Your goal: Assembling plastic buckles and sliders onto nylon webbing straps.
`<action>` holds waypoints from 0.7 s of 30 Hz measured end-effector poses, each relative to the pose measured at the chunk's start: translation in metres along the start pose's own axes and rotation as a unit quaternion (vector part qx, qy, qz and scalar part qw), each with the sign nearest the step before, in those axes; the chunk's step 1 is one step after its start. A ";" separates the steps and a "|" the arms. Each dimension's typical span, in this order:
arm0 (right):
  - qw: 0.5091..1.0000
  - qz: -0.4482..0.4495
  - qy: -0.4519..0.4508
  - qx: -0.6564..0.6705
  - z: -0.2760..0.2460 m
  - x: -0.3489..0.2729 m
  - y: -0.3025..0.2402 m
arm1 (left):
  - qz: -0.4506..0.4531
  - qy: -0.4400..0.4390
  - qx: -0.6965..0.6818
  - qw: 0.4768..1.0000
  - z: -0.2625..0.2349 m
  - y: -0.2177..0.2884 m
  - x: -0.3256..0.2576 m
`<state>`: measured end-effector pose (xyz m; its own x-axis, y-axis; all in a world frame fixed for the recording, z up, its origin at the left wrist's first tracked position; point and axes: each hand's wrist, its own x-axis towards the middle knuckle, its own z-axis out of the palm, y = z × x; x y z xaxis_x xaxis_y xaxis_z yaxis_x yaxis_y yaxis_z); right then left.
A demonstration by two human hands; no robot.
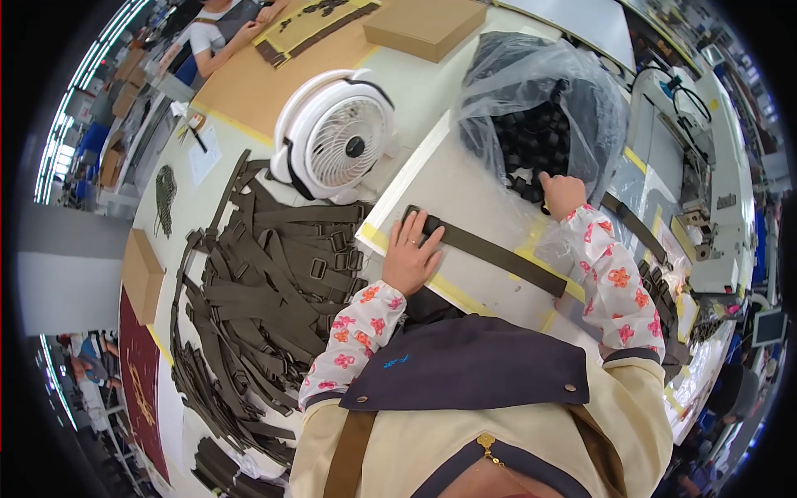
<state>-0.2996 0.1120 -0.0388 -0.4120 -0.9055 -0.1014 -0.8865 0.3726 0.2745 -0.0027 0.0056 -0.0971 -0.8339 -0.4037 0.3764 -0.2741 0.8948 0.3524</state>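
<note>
The strap (pixel 502 257) looks like matt woven cloth, and the pile of straps (pixel 266 290) has the same dull surface. The bag (pixel 602 116) is thin, glossy, wrinkled plastic; the buckles (pixel 531 137) inside seem smooth plastic. The fan (pixel 295 124) is of smooth plastic, the box (pixel 423 29) of matt cardboard.

- I am picking up a short bit of blue lettering (pixel 397 361) on the dark collar flap (pixel 481 365); it is slanting slightly upward to the right, too small for me to make out.
- I am checking the white sheet (pixel 207 159) left of the fan (pixel 334 158); any print is showing too faintly.
- Elsewhere, I am finding nothing legible.
</note>
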 end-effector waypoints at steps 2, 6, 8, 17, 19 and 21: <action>0.997 0.005 0.067 0.027 0.008 0.000 0.002 | -0.028 0.035 -0.043 0.998 -0.002 0.007 -0.009; 0.993 0.015 0.112 0.046 0.017 -0.005 0.009 | -0.090 0.071 -0.256 0.960 -0.018 0.030 -0.007; 0.990 0.027 0.133 0.045 0.018 -0.005 0.010 | -0.077 0.118 -0.242 0.960 -0.024 0.036 -0.007; 0.955 0.093 0.198 0.200 0.030 -0.003 0.006 | -0.119 0.072 -0.310 0.940 -0.010 0.041 -0.012; 0.964 0.105 0.180 0.167 0.030 0.005 0.003 | -0.116 0.056 -0.313 0.941 -0.010 0.043 -0.009; 0.969 0.110 0.159 0.155 0.035 0.009 0.010 | -0.106 0.028 -0.310 0.944 -0.009 0.042 -0.010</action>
<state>-0.3197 0.1143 -0.0707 -0.5562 -0.7957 0.2398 -0.8255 0.5623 -0.0489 -0.0017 0.0457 -0.0780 -0.7597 -0.5871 0.2796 -0.0841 0.5151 0.8530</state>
